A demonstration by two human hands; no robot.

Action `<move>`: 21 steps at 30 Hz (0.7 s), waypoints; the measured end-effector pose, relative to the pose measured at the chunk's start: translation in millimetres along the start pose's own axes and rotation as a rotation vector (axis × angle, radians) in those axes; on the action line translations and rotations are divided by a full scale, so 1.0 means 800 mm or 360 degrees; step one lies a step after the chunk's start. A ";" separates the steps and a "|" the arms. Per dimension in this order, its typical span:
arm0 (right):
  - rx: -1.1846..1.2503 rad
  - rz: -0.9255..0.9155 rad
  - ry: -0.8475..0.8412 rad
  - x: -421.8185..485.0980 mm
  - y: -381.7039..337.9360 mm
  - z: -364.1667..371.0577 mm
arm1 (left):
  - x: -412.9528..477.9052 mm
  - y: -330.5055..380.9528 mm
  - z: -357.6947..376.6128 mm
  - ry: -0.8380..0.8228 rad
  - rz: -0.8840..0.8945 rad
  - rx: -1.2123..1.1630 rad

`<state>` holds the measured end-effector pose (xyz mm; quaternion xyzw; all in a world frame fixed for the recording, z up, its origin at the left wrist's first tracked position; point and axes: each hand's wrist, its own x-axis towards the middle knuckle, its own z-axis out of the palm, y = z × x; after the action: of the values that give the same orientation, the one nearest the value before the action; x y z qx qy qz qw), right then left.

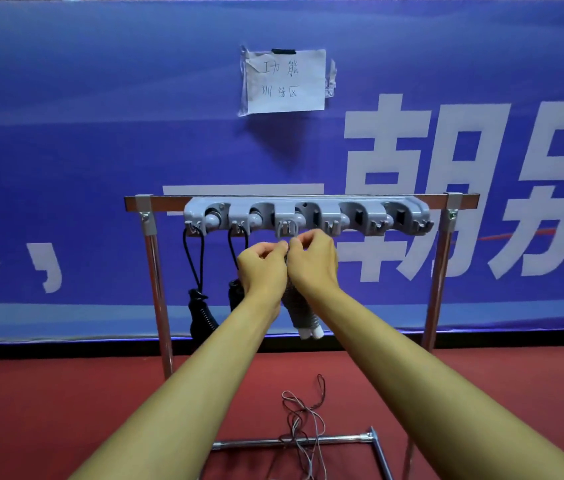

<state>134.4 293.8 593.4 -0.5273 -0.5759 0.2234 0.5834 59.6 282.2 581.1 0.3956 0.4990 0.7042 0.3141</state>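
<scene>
A grey plastic hook rack (308, 214) is fixed to the top bar of a metal stand (156, 271). Two black grip handles (201, 315) hang by black cord loops from its two left hooks; my left arm partly hides the second one (235, 292). My left hand (263, 263) and my right hand (311, 259) meet just below the third hook (285, 228), fingertips pinched together on something small that I cannot make out. A grey-and-white handle pair (303, 317) hangs below my hands, between my wrists.
A blue banner with large white characters (412, 168) fills the background, with a handwritten paper note (285, 81) taped to it. Thin tangled cords (303, 420) lie on the red floor over the stand's base bar (291, 441). The rack's three right hooks (377, 226) hold nothing.
</scene>
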 end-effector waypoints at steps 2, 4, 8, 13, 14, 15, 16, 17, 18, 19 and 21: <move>-0.0043 0.0030 -0.0136 -0.002 0.014 0.006 | 0.007 -0.014 -0.005 -0.0093 -0.0005 0.0144; -0.0083 -0.0046 -0.0265 -0.001 0.023 0.008 | 0.012 -0.019 -0.012 -0.0138 0.0094 0.0318; -0.0266 -0.0094 -0.0417 0.003 0.024 0.005 | 0.016 -0.011 -0.024 -0.0164 0.0264 0.0656; -0.0355 0.0057 -0.0597 -0.018 0.048 -0.018 | -0.013 -0.024 -0.033 -0.0426 0.0053 0.0872; -0.0405 0.0052 -0.0603 -0.023 0.054 -0.026 | -0.021 -0.029 -0.037 -0.0492 0.0042 0.0955; -0.0476 0.0032 -0.0607 -0.028 0.061 -0.033 | -0.029 -0.036 -0.043 -0.0547 0.0038 0.1039; -0.0562 0.0007 -0.0614 -0.034 0.071 -0.039 | -0.037 -0.045 -0.050 -0.0595 0.0031 0.1099; -0.0660 -0.0018 -0.0625 -0.042 0.082 -0.045 | -0.043 -0.055 -0.059 -0.0641 0.0023 0.1147; -0.0759 -0.0050 -0.0641 -0.050 0.093 -0.051 | -0.050 -0.066 -0.068 -0.0686 0.0025 0.1211; -0.0865 -0.0092 -0.0672 -0.059 0.103 -0.058 | -0.056 -0.076 -0.078 -0.0729 0.0040 0.1318; -0.1095 -0.0186 -0.0767 -0.079 0.122 -0.072 | -0.070 -0.093 -0.093 -0.0823 0.0086 0.1581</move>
<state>205.3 252.2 493.5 -0.5905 -0.7658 0.1015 0.2338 26.1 224.2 482.3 0.6684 0.6673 0.2724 0.1838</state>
